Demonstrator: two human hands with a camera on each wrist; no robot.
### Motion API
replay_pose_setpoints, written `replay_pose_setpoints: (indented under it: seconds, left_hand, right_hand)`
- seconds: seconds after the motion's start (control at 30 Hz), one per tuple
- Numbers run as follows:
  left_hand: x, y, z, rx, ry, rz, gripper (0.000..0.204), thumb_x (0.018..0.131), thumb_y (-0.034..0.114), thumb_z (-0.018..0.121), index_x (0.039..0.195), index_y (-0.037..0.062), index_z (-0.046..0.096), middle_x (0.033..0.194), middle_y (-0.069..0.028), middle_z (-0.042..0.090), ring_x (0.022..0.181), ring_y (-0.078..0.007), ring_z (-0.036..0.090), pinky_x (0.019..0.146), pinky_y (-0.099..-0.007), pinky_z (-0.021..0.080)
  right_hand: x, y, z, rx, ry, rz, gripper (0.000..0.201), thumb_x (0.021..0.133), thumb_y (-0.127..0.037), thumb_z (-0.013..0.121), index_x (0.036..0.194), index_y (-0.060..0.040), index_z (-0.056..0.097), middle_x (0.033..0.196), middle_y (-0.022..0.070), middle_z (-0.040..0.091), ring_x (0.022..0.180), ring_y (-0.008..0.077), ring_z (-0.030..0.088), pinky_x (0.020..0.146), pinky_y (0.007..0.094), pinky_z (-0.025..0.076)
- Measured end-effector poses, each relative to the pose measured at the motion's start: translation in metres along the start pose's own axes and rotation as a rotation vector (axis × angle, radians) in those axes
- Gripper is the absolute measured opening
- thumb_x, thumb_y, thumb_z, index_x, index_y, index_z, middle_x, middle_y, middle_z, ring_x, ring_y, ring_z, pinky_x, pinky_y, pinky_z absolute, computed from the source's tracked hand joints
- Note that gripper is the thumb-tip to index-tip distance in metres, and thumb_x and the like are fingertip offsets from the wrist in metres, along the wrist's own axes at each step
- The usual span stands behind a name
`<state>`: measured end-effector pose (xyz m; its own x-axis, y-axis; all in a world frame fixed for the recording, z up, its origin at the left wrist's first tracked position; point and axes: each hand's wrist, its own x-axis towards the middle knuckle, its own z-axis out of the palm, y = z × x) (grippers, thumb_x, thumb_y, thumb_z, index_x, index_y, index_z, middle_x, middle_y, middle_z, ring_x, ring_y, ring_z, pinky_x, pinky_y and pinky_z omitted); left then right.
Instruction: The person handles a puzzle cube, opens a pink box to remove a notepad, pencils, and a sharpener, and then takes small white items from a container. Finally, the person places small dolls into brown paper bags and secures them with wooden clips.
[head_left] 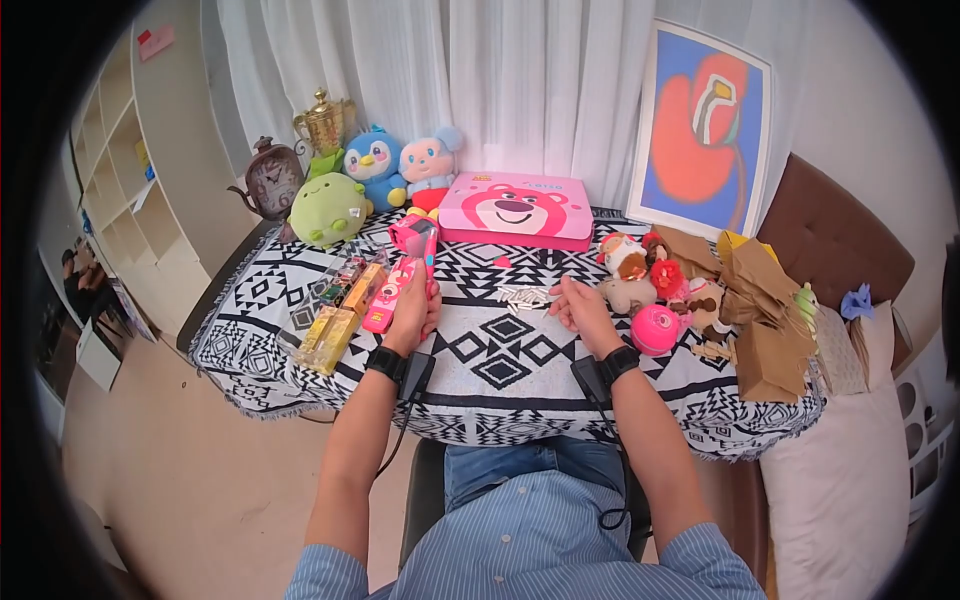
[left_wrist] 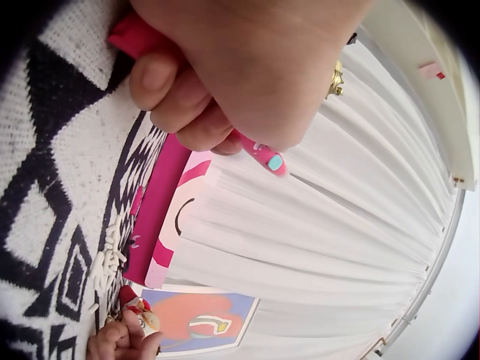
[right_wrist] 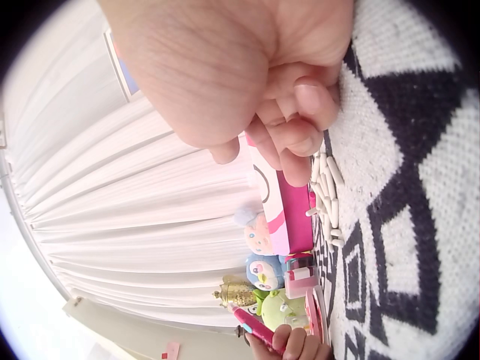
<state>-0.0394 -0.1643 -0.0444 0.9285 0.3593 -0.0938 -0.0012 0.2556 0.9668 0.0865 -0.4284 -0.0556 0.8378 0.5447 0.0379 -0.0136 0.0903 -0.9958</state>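
Observation:
My left hand point(head_left: 415, 310) grips a slim pink pen-shaped tool point(left_wrist: 262, 156) that has a light blue button; its tip points up and away from me. Beside that hand on the cloth lies a flat pink case point(head_left: 382, 312) with a bear print. My right hand point(head_left: 583, 312) hovers low over the cloth, fingers loosely curled and holding nothing. Close to its fingertips is a small pile of short white sticks point(head_left: 525, 297). Part of the pink tool is hidden inside the left fist.
Behind stands a pink bear box point(head_left: 515, 235), with plush toys point(head_left: 330, 208) to its left. Packaged yellow items point(head_left: 328, 340) lie at left. On the right are a round pink container point(head_left: 655, 329), small plush dolls point(head_left: 628, 258) and brown paper bags point(head_left: 765, 310).

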Motion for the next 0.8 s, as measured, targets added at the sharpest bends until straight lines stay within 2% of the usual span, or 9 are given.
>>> replay_pose_setpoints:
  seconds: [0.13,0.43,0.57,0.63,0.67,0.73,0.77,0.8]
  left_hand:
    - [-0.002,0.004,0.000,-0.020,-0.004,-0.040,0.055,0.091,0.066,0.036,0.068,0.0166,0.036,0.050,0.0061,0.026,0.035,-0.0065,0.019,0.031,-0.0232,0.015]
    - [0.003,0.002,-0.007,-0.121,-0.079,-0.052,0.057,0.090,0.066,0.039,0.065,0.0157,0.035,0.047,0.0055,0.025,0.034,-0.0075,0.021,0.032,-0.0234,0.019]
    - [0.009,-0.005,-0.010,-0.134,-0.083,-0.034,0.053,0.092,0.063,0.039,0.070,0.0148,0.039,0.048,0.0051,0.028,0.035,-0.0077,0.024,0.033,-0.0231,0.021]
    - [0.010,-0.008,-0.008,-0.097,-0.003,0.012,0.040,0.096,0.046,0.045,0.078,0.0098,0.042,0.054,0.0011,0.037,0.036,-0.0084,0.033,0.031,-0.0255,0.027]
    - [0.014,-0.013,-0.009,-0.097,-0.003,0.011,0.040,0.096,0.046,0.045,0.078,0.0098,0.042,0.054,0.0011,0.037,0.036,-0.0084,0.033,0.031,-0.0255,0.027]
    - [0.019,-0.022,-0.007,0.227,0.083,0.194,0.022,0.093,0.024,0.053,0.099,0.0038,0.047,0.074,-0.0037,0.049,0.044,-0.0106,0.042,0.035,-0.0261,0.034]
    - [0.020,-0.026,-0.008,0.226,0.079,0.193,0.022,0.093,0.024,0.053,0.099,0.0038,0.047,0.074,-0.0037,0.049,0.044,-0.0106,0.042,0.035,-0.0261,0.034]
    - [0.014,-0.023,-0.006,0.339,0.081,0.241,0.025,0.087,0.011,0.053,0.109,0.0024,0.045,0.084,-0.0063,0.050,0.052,-0.0122,0.046,0.041,-0.0259,0.040]
  right_hand:
    - [0.001,0.001,0.000,-0.001,-0.006,-0.008,0.040,0.098,-0.039,0.046,0.097,-0.0006,0.059,0.067,0.0058,0.060,0.047,0.0049,0.043,0.042,0.0188,0.031]
    - [0.001,0.002,0.000,-0.009,0.004,0.000,0.041,0.098,-0.040,0.046,0.097,-0.0011,0.059,0.068,0.0061,0.060,0.047,0.0050,0.044,0.041,0.0183,0.031]
    - [0.001,0.002,-0.001,-0.010,-0.001,-0.003,0.040,0.098,-0.039,0.046,0.097,-0.0012,0.059,0.068,0.0061,0.060,0.047,0.0051,0.044,0.041,0.0182,0.031]
    - [0.002,0.002,-0.001,-0.004,-0.001,-0.003,0.039,0.098,-0.039,0.047,0.097,-0.0013,0.059,0.068,0.0060,0.060,0.047,0.0051,0.044,0.041,0.0183,0.031]
    - [0.001,0.002,-0.001,-0.004,0.000,-0.002,0.039,0.098,-0.039,0.047,0.097,-0.0013,0.059,0.068,0.0060,0.060,0.047,0.0051,0.044,0.041,0.0183,0.031]
    - [0.001,0.001,0.000,-0.009,-0.003,-0.009,0.038,0.098,-0.038,0.048,0.097,-0.0013,0.059,0.067,0.0058,0.060,0.047,0.0049,0.044,0.042,0.0182,0.031]
    - [0.000,0.001,-0.001,-0.010,0.001,-0.008,0.038,0.098,-0.038,0.048,0.097,-0.0013,0.059,0.067,0.0058,0.060,0.047,0.0049,0.044,0.042,0.0182,0.031]
    - [0.000,0.001,0.000,-0.016,-0.001,-0.015,0.038,0.098,-0.037,0.048,0.097,-0.0012,0.059,0.067,0.0057,0.060,0.047,0.0048,0.044,0.042,0.0182,0.031]
